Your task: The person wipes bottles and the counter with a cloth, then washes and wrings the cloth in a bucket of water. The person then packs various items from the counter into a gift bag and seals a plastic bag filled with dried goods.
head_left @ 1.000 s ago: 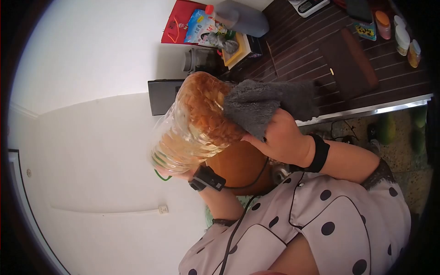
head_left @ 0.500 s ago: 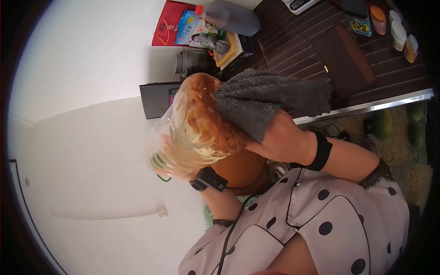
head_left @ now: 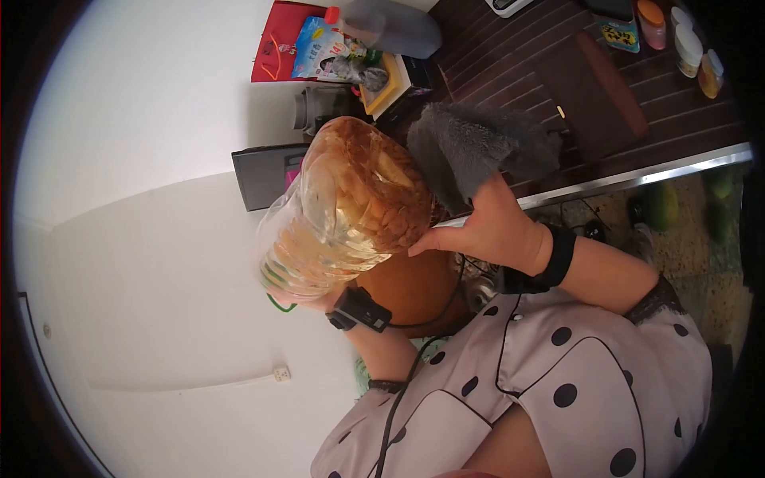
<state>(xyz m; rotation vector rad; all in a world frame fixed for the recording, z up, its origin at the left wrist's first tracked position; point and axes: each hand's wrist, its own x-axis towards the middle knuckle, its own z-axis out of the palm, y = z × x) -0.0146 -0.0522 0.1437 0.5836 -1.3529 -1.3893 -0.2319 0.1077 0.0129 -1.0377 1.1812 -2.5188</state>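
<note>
A large clear plastic jar [head_left: 307, 231], packed with brown slices in liquid at its base end, is tilted in front of me. My left hand [head_left: 315, 299] supports it from below at the ribbed end, where a green loop hangs. Most of those fingers are hidden behind the plastic. My right hand [head_left: 502, 231] grips a dark grey fluffy cloth [head_left: 490, 147] beside the jar's base, its thumb stretched toward the base's lower edge. Whether the thumb touches the jar I cannot tell.
A dark striped table [head_left: 510, 76] with a metal edge holds a brown flat case [head_left: 594, 95], several small bottles, and a big red-capped jug [head_left: 390, 28]. Behind the jar is a dark laptop-like panel [head_left: 259, 179]. An orange-brown rounded surface [head_left: 410, 291] lies below; green melons [head_left: 660, 207] rest on the floor.
The cloth has come away from the jar's base and shifted up and right, uncovering the brown slices. My right thumb has spread apart from the cloth. The jar stays in my left hand.
</note>
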